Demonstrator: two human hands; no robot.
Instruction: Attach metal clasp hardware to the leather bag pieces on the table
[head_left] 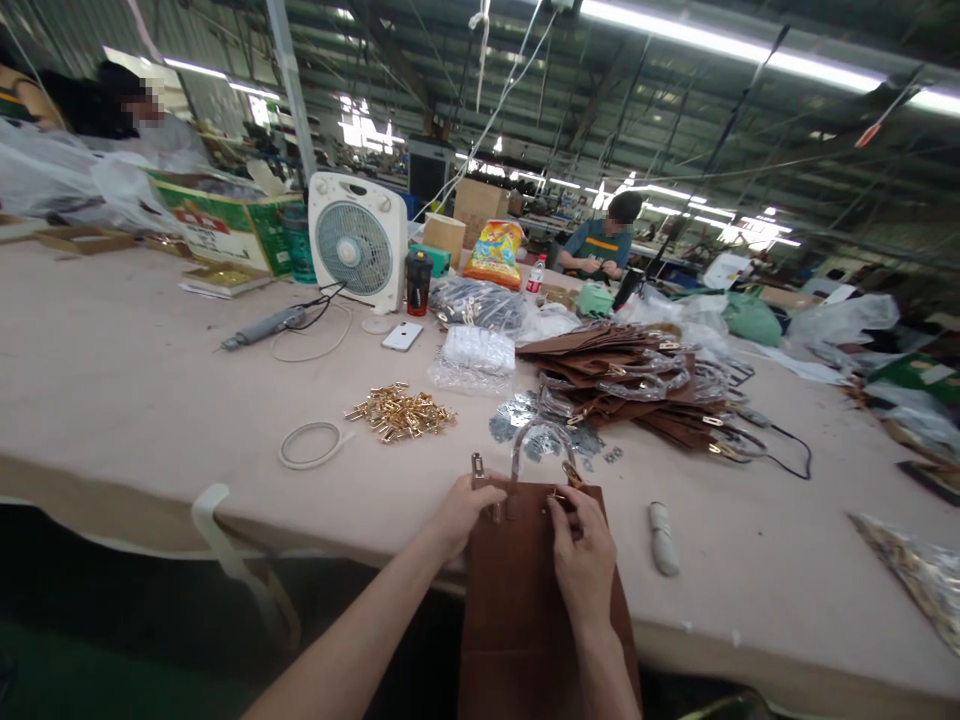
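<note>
Under the grip, a brown bag, left hand pinching its top edge, right hand nipping, it looks like, a small metal fitting, gold hardware beyond the left, stacked bags beyond the right.

No words, numbers or brands can be read for certain. Taking directions from mid-view, the green box at ten o'clock bears red marks, illegible here. At twelve, the bag carries a colourful print, too blurred to read. At one, the bottle wears a red label with unreadable white marking.
</note>
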